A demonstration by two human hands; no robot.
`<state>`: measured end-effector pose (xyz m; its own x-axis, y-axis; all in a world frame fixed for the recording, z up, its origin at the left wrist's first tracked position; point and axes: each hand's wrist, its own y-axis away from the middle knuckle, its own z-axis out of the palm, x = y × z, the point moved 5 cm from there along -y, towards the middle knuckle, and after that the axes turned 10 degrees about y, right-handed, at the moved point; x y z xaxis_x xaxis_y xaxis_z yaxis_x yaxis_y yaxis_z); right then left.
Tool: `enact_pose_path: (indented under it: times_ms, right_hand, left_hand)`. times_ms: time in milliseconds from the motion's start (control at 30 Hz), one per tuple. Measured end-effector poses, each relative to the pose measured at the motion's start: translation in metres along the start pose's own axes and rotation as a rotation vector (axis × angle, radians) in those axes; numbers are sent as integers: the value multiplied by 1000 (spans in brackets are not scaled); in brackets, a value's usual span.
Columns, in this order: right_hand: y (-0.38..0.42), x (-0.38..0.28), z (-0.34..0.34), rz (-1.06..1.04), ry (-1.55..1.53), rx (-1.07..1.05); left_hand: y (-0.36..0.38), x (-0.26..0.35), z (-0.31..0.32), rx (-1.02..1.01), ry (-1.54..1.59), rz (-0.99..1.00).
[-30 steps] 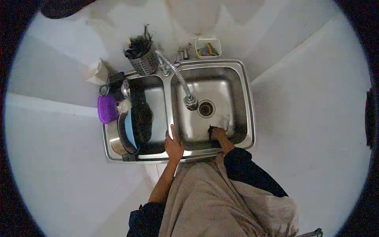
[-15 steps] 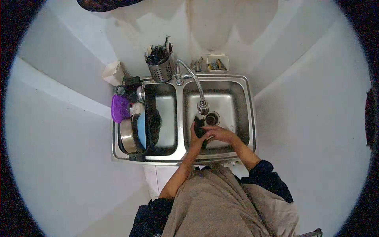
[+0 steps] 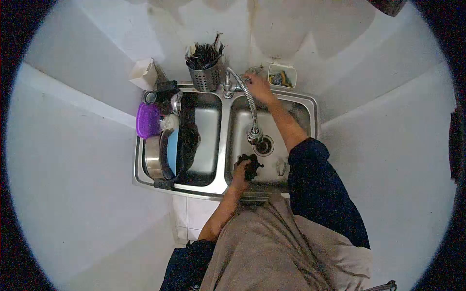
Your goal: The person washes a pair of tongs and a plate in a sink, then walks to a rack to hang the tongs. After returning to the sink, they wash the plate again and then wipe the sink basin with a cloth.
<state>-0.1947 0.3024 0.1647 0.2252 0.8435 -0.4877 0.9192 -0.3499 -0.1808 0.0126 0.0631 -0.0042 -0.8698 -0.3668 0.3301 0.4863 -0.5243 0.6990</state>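
Note:
My left hand (image 3: pixel 240 175) is closed on a small black object with a knobbed edge (image 3: pixel 251 167), low in the right sink basin (image 3: pixel 234 121). What kind of object it is, I cannot make out. Above it hangs the spray head of the flexible metal faucet (image 3: pixel 254 136), near the drain (image 3: pixel 264 145). My right hand (image 3: pixel 258 87) reaches to the back of the sink, its fingers round the tap handle beside the faucet base; they largely hide the handle. A small clear item (image 3: pixel 281 167) lies in the basin, right of my left hand.
A perforated steel holder (image 3: pixel 205 78) full of utensils stands behind the sink. At its right is a white container with sponges (image 3: pixel 282 76). The left basin's side holds a purple container (image 3: pixel 147 120), a metal pot (image 3: pixel 153 157) and a blue board (image 3: pixel 172 153).
My right hand has left the black object and moved up and back to the tap handle. My left hand still holds the object, now turned so its knobbed edge shows.

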Motion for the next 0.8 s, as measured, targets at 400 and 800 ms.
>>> enact_pose_path:
  times_ms: [400, 800]
  right_hand:
    - [28, 3, 6, -143, -112, 48]
    - [80, 18, 21, 71, -292, 127]
  left_hand:
    - [-6, -9, -12, -3, -11, -30]
    - [-5, -13, -21, -35, -2, -45]
